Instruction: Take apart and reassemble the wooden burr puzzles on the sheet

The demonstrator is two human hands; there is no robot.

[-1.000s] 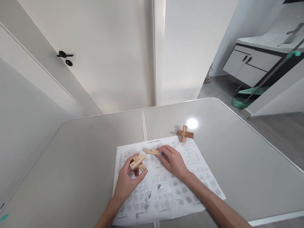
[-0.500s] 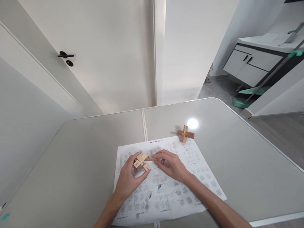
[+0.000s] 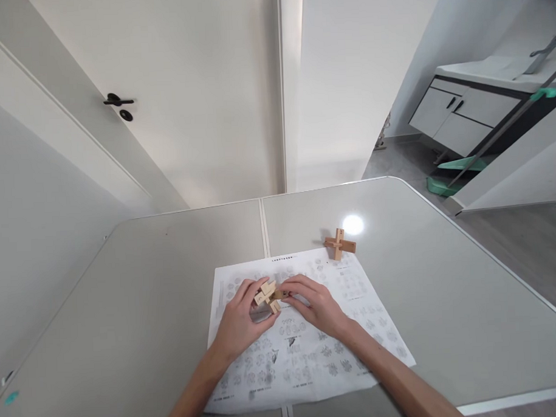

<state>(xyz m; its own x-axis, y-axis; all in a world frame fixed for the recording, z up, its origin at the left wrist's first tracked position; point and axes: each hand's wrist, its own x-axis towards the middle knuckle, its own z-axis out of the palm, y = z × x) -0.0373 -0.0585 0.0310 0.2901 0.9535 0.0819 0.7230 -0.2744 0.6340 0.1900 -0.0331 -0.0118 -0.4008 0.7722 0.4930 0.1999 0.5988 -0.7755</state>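
Note:
A small cluster of interlocked wooden puzzle pieces is pinched in my left hand, just above a printed instruction sheet on the grey table. My right hand is closed on a short wooden bar whose end touches the cluster from the right. Fingertips of both hands meet around the wood. A finished wooden cross puzzle stands alone beyond the sheet's far right corner, out of reach of both hands.
The grey table has a seam down its middle and a rounded far right corner. A white door with a black handle stands behind. To the right, a cabinet and a green mop rest on the floor.
My right hand lifted the wooden bar off the sheet and brought it left against the cluster. My left hand shifted slightly right to meet it.

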